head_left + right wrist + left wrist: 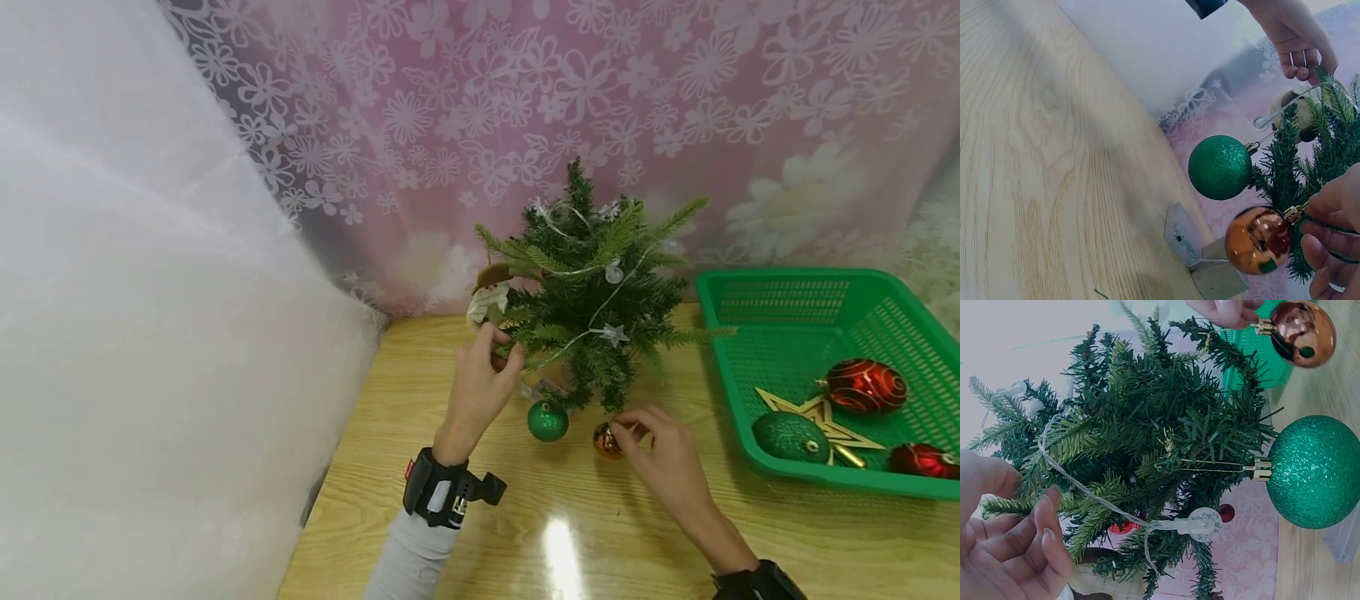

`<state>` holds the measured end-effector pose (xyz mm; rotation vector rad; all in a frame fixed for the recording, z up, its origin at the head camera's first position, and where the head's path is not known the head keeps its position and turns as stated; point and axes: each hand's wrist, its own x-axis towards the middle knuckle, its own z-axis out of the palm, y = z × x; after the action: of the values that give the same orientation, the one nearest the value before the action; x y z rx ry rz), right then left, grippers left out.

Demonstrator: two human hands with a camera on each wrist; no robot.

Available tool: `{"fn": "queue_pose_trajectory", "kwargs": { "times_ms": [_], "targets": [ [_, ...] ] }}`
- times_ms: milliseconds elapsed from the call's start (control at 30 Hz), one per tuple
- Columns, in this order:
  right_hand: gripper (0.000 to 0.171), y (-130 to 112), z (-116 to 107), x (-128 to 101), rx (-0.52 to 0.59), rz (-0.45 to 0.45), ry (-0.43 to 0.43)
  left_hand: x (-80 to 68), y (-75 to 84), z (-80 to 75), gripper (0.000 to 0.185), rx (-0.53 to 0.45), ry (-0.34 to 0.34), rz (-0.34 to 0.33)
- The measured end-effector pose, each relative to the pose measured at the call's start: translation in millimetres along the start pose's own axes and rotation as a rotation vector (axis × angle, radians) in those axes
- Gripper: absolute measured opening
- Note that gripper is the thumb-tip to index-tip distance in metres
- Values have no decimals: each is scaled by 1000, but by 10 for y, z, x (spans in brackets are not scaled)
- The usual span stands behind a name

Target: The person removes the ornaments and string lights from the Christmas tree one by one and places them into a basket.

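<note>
Head view: a small artificial Christmas tree stands on a wooden bench before a pink floral curtain. The left hand reaches into the tree's lower left branches; its grip is curled round a branch tip, as the left wrist view shows, with fingers folded against green needles. A snowman ornament hangs just above this hand. A light string with small clear bulbs winds through the branches.

The right hand is at the tree's lower front edge. Its grip pinches the gold cap and loop of an orange-gold bauble, which hangs just beneath the lowest branches, close over the bench; in the right wrist view the bauble hangs below the fingertips beside the needles. A green glitter bauble hangs on the tree, just left of the orange-gold one.

Right of the tree, a green plastic basket rests on the bench. It holds a second green glitter ball, a gold star topper, a red ball with gold swirls and another red ball.
</note>
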<state>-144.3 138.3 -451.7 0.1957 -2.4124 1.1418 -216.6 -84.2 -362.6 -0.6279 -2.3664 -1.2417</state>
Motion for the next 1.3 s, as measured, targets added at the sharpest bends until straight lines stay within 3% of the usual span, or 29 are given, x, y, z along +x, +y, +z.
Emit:
{"fn": "queue_pose_trajectory", "kwargs": {
  "times_ms": [300,967,1300],
  "targets": [
    [5,-64,-48,10,28,31,15,-19,-2,19,9,-5,7,-3],
    [11,-175,-78,44,78,-96,105,-37,-10,12,10,3,-3,-25],
    [16,-245,-112,133,123,-214,161,-55,-9,10,10,-3,1,-29]
  ]
}}
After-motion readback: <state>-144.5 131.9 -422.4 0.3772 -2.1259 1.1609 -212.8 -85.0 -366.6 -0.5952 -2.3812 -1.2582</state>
